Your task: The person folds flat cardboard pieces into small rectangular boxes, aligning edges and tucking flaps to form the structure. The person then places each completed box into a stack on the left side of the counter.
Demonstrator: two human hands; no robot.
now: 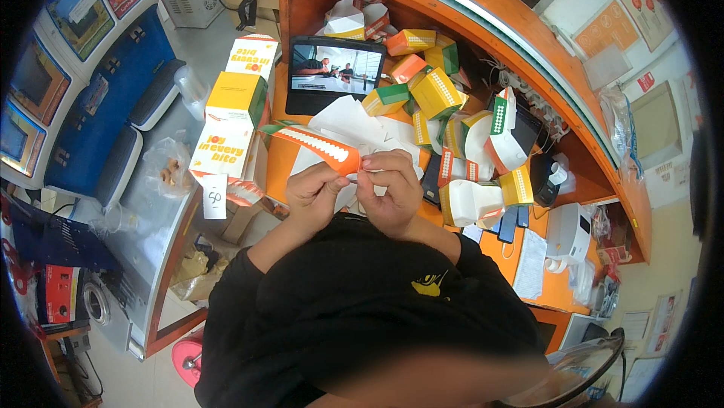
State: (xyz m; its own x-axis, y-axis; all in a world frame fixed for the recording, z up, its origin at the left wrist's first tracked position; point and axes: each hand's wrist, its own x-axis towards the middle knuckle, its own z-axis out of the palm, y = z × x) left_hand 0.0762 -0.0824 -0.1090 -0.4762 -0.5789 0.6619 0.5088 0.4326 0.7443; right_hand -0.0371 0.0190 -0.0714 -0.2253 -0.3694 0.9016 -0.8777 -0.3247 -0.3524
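Note:
Close in front of my chest, both hands grip one paper food carton [323, 146], orange with a white scalloped strip and a green end. It is partly folded, and its long side points away to the upper left. My left hand [315, 194] pinches its near edge, the thumb upright. At the right end, the fingertips of my right hand [390, 191] are pressed together on the orange corner. My fingers hide part of that corner. Flat white card sheets [354, 118] lie on the orange counter just beyond my hands.
Folded yellow, green and orange cartons [436, 93] are heaped to the right and behind. A tablet [335, 75] playing a video stands at the back. Stacked printed cartons [226, 136] rise at the left. Phones [508, 224] and a white printer-like device [568, 233] sit at right.

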